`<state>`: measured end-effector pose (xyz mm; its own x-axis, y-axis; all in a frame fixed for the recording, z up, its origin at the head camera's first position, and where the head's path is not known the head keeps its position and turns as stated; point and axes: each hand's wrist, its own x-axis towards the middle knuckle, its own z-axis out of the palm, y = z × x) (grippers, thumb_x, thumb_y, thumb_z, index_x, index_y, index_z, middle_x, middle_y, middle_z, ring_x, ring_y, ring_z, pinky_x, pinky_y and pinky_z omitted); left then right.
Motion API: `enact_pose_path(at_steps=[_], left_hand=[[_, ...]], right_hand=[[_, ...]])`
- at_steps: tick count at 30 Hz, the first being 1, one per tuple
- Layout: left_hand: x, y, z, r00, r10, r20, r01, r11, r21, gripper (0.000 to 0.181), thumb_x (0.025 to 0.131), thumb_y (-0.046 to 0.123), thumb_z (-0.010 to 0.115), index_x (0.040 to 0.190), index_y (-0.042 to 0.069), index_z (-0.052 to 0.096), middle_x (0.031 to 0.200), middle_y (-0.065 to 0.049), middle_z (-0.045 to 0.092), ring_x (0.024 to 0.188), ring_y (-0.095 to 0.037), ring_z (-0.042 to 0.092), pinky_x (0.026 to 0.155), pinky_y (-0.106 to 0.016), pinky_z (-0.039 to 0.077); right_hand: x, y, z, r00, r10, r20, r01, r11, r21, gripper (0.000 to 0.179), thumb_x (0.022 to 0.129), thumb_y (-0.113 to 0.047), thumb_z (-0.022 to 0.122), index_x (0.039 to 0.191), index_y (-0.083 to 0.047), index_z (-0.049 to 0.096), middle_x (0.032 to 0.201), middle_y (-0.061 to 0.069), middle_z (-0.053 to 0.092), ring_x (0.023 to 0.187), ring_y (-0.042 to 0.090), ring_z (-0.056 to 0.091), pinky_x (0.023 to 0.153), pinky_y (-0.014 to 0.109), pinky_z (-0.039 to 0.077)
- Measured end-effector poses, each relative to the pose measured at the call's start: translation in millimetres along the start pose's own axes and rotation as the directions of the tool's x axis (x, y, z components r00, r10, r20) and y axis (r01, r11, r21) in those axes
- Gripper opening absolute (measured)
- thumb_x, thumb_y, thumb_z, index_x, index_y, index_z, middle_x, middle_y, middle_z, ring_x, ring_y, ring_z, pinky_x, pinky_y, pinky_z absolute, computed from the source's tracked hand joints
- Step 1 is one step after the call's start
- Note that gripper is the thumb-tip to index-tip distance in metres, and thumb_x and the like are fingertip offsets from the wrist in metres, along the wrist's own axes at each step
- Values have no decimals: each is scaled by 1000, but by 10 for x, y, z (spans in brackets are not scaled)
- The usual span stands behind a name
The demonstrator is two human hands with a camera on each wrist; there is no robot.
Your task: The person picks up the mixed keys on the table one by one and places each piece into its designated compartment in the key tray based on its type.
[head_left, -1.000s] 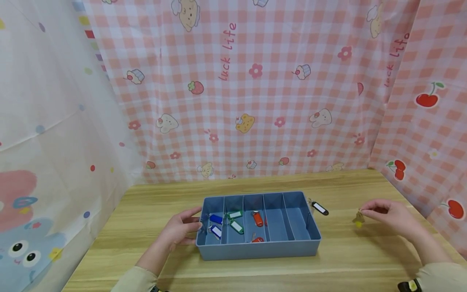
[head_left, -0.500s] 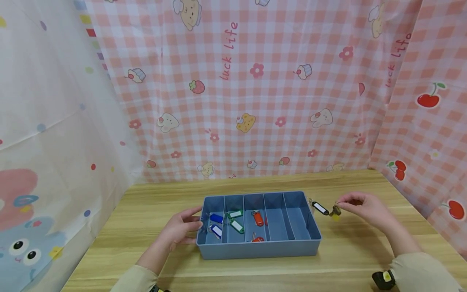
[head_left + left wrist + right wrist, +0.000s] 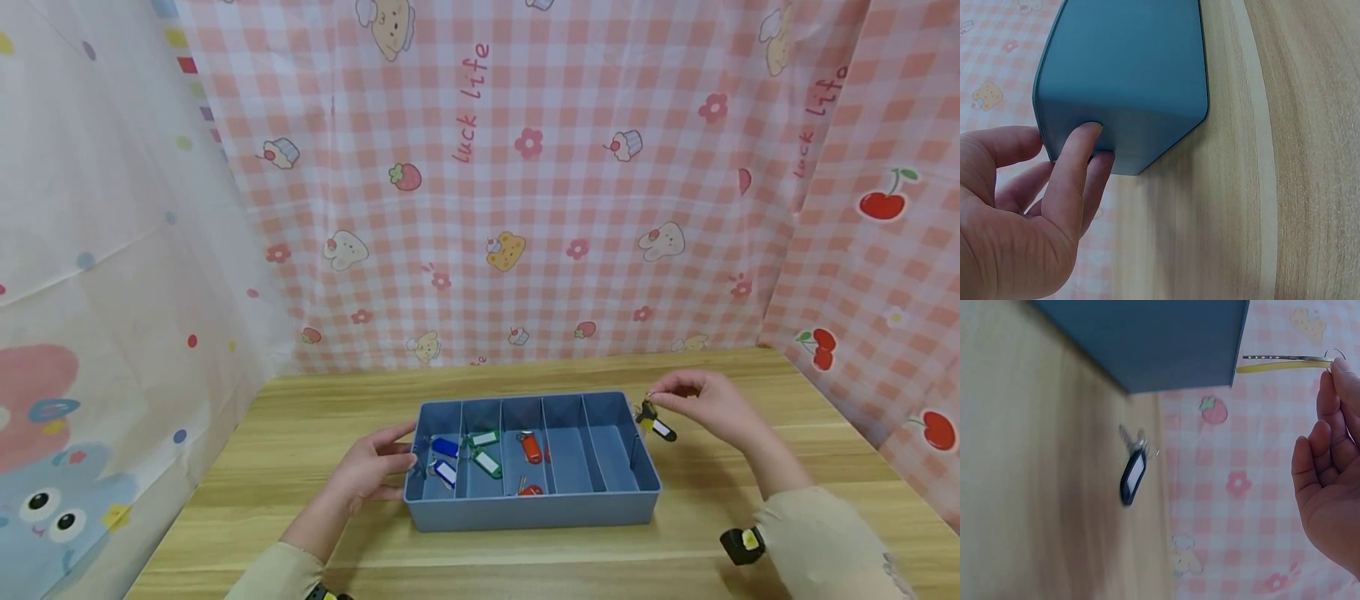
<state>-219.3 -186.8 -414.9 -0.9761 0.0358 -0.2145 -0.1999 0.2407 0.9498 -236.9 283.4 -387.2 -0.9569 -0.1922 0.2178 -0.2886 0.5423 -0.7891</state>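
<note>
A blue-grey divided box (image 3: 532, 512) sits on the wooden table. My left hand (image 3: 367, 471) holds its left end, with fingers against the outer end wall (image 3: 1129, 140) and one fingertip at the rim. Beyond the box's right end, my right hand (image 3: 701, 404) pinches a small metal ring (image 3: 1335, 352) between thumb and fingertip. From it hang a dark key (image 3: 1285, 358) and a yellow key tag (image 3: 1285, 366). In the head view they overlap a black key tag (image 3: 664, 430) lying on the table; its key (image 3: 1125, 436) shows blurred in the right wrist view.
The box has blue key tags (image 3: 445, 473) in its leftmost compartment, green ones (image 3: 486, 463) in the second and red ones (image 3: 530, 448) in the third. Thin dividers (image 3: 588, 433) separate the compartments. A pink checked curtain (image 3: 525, 200) stands behind the table.
My right hand has moved left and slightly farther back, carrying the ring with its key and yellow tag to the box's right end. The left hand and box have stayed in place.
</note>
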Motion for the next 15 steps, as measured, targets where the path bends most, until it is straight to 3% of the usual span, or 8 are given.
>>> enact_pose_path(at_steps=[9, 15], left_hand=[[11, -5, 0, 1000, -1, -9, 1, 1000, 3, 54, 90, -6, 64, 142, 5, 54, 126, -27, 58, 97, -32, 65, 67, -51, 60], [7, -5, 3, 1000, 6, -1, -6, 1000, -3, 54, 90, -6, 64, 142, 4, 53, 127, -28, 58, 96, -32, 66, 66, -51, 60]], right_hand=[[201, -213, 121, 998, -53, 38, 52, 998, 40, 18, 94, -19, 70, 100, -3, 73, 94, 7, 68, 84, 19, 59, 70, 27, 52], [322, -328, 211, 993, -93, 72, 93, 996, 6, 14, 94, -18, 70, 97, -5, 74, 92, 4, 69, 81, 22, 58, 70, 29, 52]])
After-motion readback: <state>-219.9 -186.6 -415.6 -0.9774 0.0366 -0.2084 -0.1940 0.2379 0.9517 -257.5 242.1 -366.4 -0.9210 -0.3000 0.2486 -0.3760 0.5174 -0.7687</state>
